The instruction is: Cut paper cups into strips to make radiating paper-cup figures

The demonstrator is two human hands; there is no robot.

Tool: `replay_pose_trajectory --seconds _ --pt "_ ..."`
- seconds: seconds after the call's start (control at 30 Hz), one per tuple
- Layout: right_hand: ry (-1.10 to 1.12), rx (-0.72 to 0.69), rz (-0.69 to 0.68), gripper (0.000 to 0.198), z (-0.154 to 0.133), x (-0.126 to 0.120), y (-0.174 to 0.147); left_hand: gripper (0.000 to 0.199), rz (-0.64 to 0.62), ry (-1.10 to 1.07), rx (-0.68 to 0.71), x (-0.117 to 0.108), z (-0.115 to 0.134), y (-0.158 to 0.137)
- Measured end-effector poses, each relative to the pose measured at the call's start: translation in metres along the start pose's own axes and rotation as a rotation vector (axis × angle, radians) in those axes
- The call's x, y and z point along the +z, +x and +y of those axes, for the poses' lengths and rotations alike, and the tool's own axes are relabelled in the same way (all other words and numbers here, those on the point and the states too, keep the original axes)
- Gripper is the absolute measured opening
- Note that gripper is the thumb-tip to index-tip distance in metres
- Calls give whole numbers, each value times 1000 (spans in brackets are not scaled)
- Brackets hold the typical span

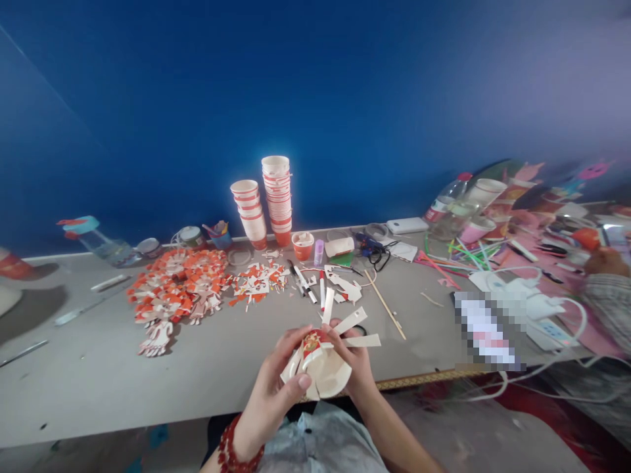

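A cut-up paper cup (332,373) is between my hands near the front edge of the table, its open inside towards me. Several white strips (351,320) fan out from it at the upper right, and a red printed patch shows on its side. My left hand (282,378) wraps round the cup's left side, thumb on its rim. My right hand (355,360) grips the cup's right side near the strips. A dark curved loop beside the right fingers is mostly hidden; I cannot make out what it is.
Orange and white paper cut-outs (182,282) are heaped on the left, with scraps (261,281) beside them. Two cup stacks (277,203) stand by the wall. Markers (305,286) and a wooden stick (385,305) lie ahead. Rightward are a power strip (545,328) and another person's hand (606,264).
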State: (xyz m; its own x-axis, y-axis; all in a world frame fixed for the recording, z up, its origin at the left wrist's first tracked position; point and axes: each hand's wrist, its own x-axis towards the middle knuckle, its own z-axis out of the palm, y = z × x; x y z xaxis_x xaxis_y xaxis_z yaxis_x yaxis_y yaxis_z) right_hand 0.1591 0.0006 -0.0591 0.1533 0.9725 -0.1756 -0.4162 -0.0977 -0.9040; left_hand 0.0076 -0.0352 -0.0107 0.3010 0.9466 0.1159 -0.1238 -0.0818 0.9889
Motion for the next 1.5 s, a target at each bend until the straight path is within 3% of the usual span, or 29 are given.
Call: replay_pose_trajectory --seconds 0.2,0.33,0.5,0.67,0.73,0.83,0.9,0.97,1.07,1.17,1.27,1.37,1.5 --pt "0 -16 -94 35 1 -3 1 48 -1 -54 -25 -1 -4 -1" --pt "48 -21 -76 37 8 -3 2 50 -7 -59 -27 -2 -4 0" --pt "134 97 -16 37 6 -1 -1 48 20 -139 -63 -4 -12 0" --pt "147 134 -164 45 -1 -22 2 44 88 -248 -129 -9 -21 -2" --pt "85 20 -47 45 -8 -40 7 45 89 -230 -135 -12 -21 -1" --pt "-213 -440 198 33 -32 -62 12 47 75 -124 -139 -16 -16 3" --pt "-579 -734 142 37 -57 -64 10 46 53 -11 -125 -17 -13 7" --pt "-945 -901 -103 32 -81 -54 7 46 24 103 -85 -17 -11 12" --pt "-1248 -929 -471 27 -97 -27 8 46 -13 219 -13 -17 -9 17" --pt "-1321 -916 -602 15 -85 -10 16 47 -47 245 11 -18 -8 18" --pt "-1319 -894 -523 7 -65 -8 23 58 -63 141 40 -20 -8 18" --pt "-1262 -869 -377 7 -54 -11 25 85 -73 26 112 -17 -14 17" --pt "-1248 -869 -206 9 -50 -8 20 102 63 307 229 -3 -35 17"
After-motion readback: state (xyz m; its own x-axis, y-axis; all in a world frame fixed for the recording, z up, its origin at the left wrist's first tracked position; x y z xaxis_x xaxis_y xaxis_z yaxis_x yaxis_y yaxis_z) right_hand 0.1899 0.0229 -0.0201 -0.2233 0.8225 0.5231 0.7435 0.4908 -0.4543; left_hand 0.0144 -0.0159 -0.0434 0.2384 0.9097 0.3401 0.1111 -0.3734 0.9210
